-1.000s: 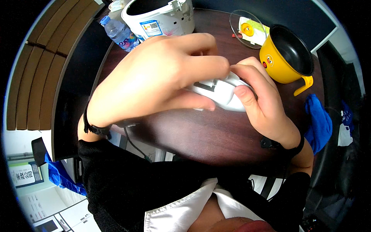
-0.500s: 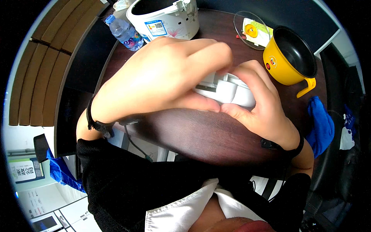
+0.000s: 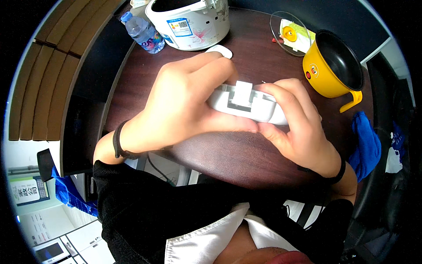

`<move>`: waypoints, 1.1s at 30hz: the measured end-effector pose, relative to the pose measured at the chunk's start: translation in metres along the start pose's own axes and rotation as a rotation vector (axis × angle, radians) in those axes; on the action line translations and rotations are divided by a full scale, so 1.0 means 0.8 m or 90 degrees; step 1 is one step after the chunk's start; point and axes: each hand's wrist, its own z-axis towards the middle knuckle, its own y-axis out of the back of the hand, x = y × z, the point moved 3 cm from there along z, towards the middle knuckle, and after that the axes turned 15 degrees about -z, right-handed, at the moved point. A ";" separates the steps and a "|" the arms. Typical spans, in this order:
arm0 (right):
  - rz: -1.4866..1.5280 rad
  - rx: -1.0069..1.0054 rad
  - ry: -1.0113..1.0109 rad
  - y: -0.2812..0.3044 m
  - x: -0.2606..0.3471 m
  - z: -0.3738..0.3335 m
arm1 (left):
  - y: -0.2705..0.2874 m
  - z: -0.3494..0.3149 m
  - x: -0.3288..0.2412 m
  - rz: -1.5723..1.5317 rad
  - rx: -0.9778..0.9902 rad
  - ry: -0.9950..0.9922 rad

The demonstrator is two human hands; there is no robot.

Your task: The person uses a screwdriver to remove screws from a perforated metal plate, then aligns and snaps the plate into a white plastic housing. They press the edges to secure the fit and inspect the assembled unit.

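Over the near half of the table I hold a white, rounded plastic part point(image 3: 263, 108) between both hands. A small white flap point(image 3: 243, 93) stands up from a recess in its middle. My left hand point(image 3: 189, 94) is closed on the part's left end, its thumb along the near side. My right hand point(image 3: 299, 119) grips the right end with thumb and fingers, and the two thumb tips nearly meet. Fingers cover both ends and the underside. Just beyond my left knuckles lies a smooth white piece point(image 3: 221, 50), partly hidden.
A white flower-printed rice cooker body point(image 3: 193, 28) stands at the back left beside a water bottle point(image 3: 143, 33). Back right are a glass lid point(image 3: 274, 37) and a yellow pot point(image 3: 325, 72) with its handle toward me. A blue cloth point(image 3: 366, 143) lies at the right edge.
My left hand has drawn back a little, down and left. The part's recess and upright flap now show, and the white piece behind my knuckles has come into sight.
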 end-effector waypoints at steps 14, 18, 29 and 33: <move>0.017 0.021 0.019 -0.003 0.004 0.000 | -0.003 -0.011 0.000 -0.004 -0.034 -0.030; 0.021 0.002 0.029 -0.006 0.008 -0.005 | -0.005 -0.017 -0.001 -0.013 -0.024 -0.023; -0.055 -0.026 0.093 -0.007 0.016 -0.011 | -0.013 -0.026 -0.004 0.031 -0.031 -0.086; -0.039 -0.031 0.083 -0.003 0.015 -0.010 | -0.010 -0.022 -0.009 0.010 -0.037 -0.090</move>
